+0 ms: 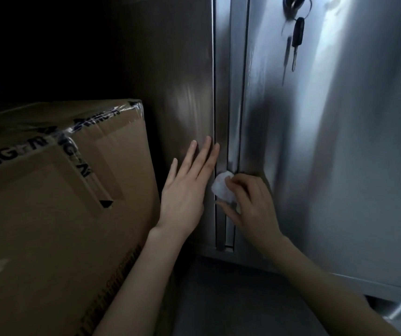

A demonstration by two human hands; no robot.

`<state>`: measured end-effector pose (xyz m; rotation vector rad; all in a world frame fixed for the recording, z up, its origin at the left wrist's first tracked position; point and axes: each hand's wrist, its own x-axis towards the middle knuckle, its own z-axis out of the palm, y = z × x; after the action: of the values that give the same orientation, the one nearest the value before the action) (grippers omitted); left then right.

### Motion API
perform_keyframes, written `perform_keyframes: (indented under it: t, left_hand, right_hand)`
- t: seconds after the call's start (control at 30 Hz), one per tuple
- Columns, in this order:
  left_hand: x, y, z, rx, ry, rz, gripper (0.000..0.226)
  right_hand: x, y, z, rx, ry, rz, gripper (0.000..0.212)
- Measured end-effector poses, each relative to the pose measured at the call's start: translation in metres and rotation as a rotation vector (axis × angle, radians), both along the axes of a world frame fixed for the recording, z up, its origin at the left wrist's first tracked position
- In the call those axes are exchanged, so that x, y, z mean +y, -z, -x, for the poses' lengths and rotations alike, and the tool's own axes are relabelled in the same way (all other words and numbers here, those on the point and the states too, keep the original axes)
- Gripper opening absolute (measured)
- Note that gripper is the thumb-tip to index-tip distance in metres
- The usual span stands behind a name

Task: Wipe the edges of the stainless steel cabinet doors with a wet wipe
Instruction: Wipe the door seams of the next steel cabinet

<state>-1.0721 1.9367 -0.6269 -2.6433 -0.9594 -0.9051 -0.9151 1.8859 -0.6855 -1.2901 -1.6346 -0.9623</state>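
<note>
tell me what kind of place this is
Probably a storeroom or back-of-house area: stainless steel cabinet doors, keys hanging from one door, and a taped cardboard box beside them. The right hand holds a wet wipe at the door edge.

Taped cardboard box (56, 190) standing close against the left cabinet door (182, 81), narrow bare strip between box and door seam (215, 105) filled by the flat left hand (184, 187), keys (297, 37) hanging high on right door (352, 178), open floor (231, 299) below.
</note>
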Motion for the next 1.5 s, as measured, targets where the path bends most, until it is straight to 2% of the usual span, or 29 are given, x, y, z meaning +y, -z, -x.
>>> perform_keyframes:
  t: [0.1, 0.17, 0.23, 0.37, 0.43, 0.53, 0.6, 0.67, 0.73, 0.8, 0.87, 0.93, 1.03, 1.13, 1.23, 1.33, 1.43, 1.5]
  left_hand:
    - [0.002, 0.003, -0.001, -0.004, -0.006, -0.029, 0.093]
    - [0.003, 0.003, -0.001, -0.009, -0.002, -0.035, 0.095]
    - [0.003, 0.003, -0.001, -0.006, 0.006, -0.025, 0.095]
    - [0.001, 0.002, 0.000, -0.011, 0.025, -0.018, 0.095]
    - [0.002, 0.004, -0.001, -0.017, 0.031, -0.012, 0.095]
    - [0.004, 0.006, -0.003, -0.035, 0.033, -0.027, 0.095]
    - [0.004, 0.007, -0.004, -0.032, 0.031, -0.030, 0.095]
    - [0.003, 0.007, -0.004, -0.031, 0.026, -0.041, 0.096]
    - [0.003, 0.007, -0.003, -0.026, 0.023, -0.041, 0.098]
    - [0.002, 0.005, -0.003, -0.020, 0.020, -0.042, 0.099]
    - [0.003, 0.005, -0.003, -0.015, 0.013, -0.048, 0.100]
    - [0.002, 0.006, -0.003, -0.005, 0.001, -0.049, 0.100]
    - [-0.001, 0.003, -0.004, 0.010, 0.007, -0.026, 0.103]
    - [-0.009, -0.001, -0.001, 0.022, 0.016, 0.003, 0.101]
    - [-0.025, -0.007, 0.002, 0.032, 0.039, -0.006, 0.095]
    - [-0.046, -0.024, -0.004, -0.081, 0.119, -0.066, 0.084]
    - [-0.079, -0.043, -0.024, -0.188, 0.261, -0.102, 0.067]
    - [-0.108, -0.045, -0.040, -0.170, 0.395, -0.097, 0.063]
  right_hand:
    - [0.005, -0.003, 0.003, 0.008, -0.011, -0.080, 0.024]
    - [0.005, 0.005, 0.000, -0.028, -0.059, -0.074, 0.028]
    - [0.003, 0.024, -0.008, -0.135, -0.114, -0.018, 0.018]
    - [-0.008, 0.051, -0.021, -0.384, -0.197, 0.161, 0.017]
    - [-0.007, 0.038, -0.019, -0.357, -0.174, 0.133, 0.018]
    - [-0.002, 0.016, -0.012, -0.212, -0.122, 0.036, 0.019]
    - [-0.002, 0.028, -0.012, -0.210, -0.122, 0.030, 0.016]
    - [-0.003, 0.055, -0.015, -0.287, -0.141, 0.103, 0.020]
    - [-0.005, 0.076, -0.020, -0.449, -0.123, 0.210, 0.010]
    - [-0.007, 0.076, -0.019, -0.526, -0.096, 0.299, 0.018]
    - [-0.006, 0.071, -0.019, -0.483, -0.065, 0.299, 0.009]
    - [-0.007, 0.080, -0.016, -0.398, -0.067, 0.299, 0.017]
    - [-0.010, 0.111, -0.007, -0.437, -0.070, 0.400, 0.006]
    - [-0.017, 0.110, 0.002, -0.393, -0.017, 0.463, 0.012]
    - [-0.051, 0.069, 0.000, -0.260, 0.007, 0.359, 0.005]
    - [-0.105, 0.012, -0.010, -0.105, -0.031, 0.243, 0.019]
    - [-0.166, -0.046, -0.028, 0.016, 0.034, 0.201, 0.023]
    - [-0.205, -0.078, -0.043, 0.093, 0.112, 0.185, 0.022]
